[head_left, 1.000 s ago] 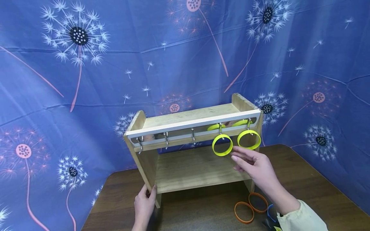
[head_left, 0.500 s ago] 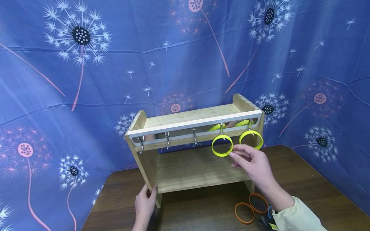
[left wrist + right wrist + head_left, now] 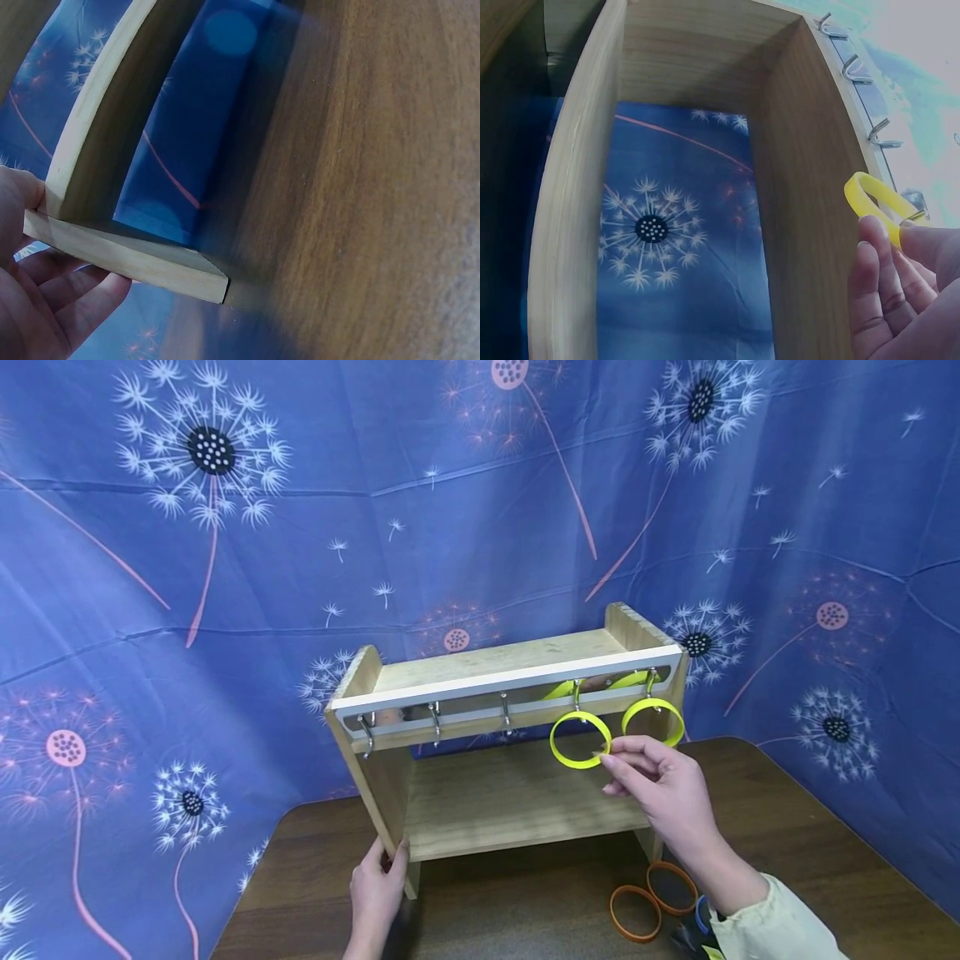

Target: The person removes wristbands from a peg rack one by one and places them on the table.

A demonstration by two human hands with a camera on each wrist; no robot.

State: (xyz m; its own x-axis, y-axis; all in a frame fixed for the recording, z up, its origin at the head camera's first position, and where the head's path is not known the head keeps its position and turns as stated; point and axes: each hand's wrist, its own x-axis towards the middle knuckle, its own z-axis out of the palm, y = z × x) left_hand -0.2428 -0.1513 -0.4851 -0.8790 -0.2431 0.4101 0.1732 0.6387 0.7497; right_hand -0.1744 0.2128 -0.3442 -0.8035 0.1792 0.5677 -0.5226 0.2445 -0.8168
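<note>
A wooden shelf (image 3: 495, 793) carries a metal hook rail along its upper front edge. At the second hook from the right hangs a yellow ring (image 3: 553, 745), a flat smooth band. My right hand (image 3: 671, 789) pinches its lower right edge between thumb and fingers. The right wrist view has the same yellow ring (image 3: 862, 199) between the fingertips, close to the rail. Another yellow ring (image 3: 680, 724) hangs from the rightmost hook, partly behind the hand. My left hand (image 3: 377, 889) grips the bottom of the left side panel (image 3: 135, 259), thumb on one face and fingers on the other.
Two orange rings (image 3: 635, 937) lie on the brown table (image 3: 495, 910) at front right. Beside them are a blue ring (image 3: 701, 917) and a dark object, partly covered by the right sleeve (image 3: 780, 927). Hooks (image 3: 435, 724) on the rail's left carry nothing. A blue dandelion-print cloth hangs behind.
The right hand, earlier just beside the yellow ring with fingers apart, has closed on its edge. The ring has shifted slightly right. The left hand keeps its grip on the panel.
</note>
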